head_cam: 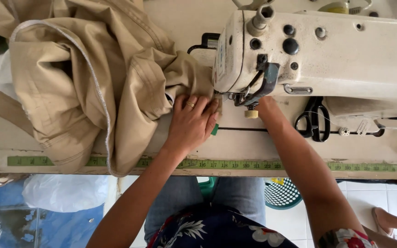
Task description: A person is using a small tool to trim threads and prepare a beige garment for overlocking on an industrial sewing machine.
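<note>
At the frame's centre the left hand (190, 120) lies spread flat on the tan garment (93, 87) heaped upper left on the surface (253, 147), seemingly mid-seam at the sewing machine (318, 50), whose head hides the right hand, so steady feeding likely matters.

Black scissors (314, 120) are laid on the table (235, 144), along whose front edge a green measuring tape (253, 165) is stretched. A teal perforated basket (281, 194) is seen on the floor below.
</note>
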